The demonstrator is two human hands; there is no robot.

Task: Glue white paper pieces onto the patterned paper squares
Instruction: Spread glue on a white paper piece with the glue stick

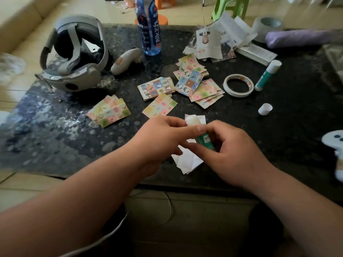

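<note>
Fingers (213, 126) of our right hand (230, 153) curl round the green barrel of the uncapped glue stick (203, 137), while our left hand (163, 140) pinches it just below the white tip. White paper (188, 161) lies under both hands near the table (55, 140) edge. Patterned squares (109, 112) lie in loose piles just beyond, with the cap (265, 109) to the right.

Home living room: sofa (20, 21), stools (232, 1)

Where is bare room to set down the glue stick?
Bare tabletop lies left of the left hand, below the yellow-pink squares, and right of the right hand, below the loose cap. Crowded between bottle and tape ring.
</note>
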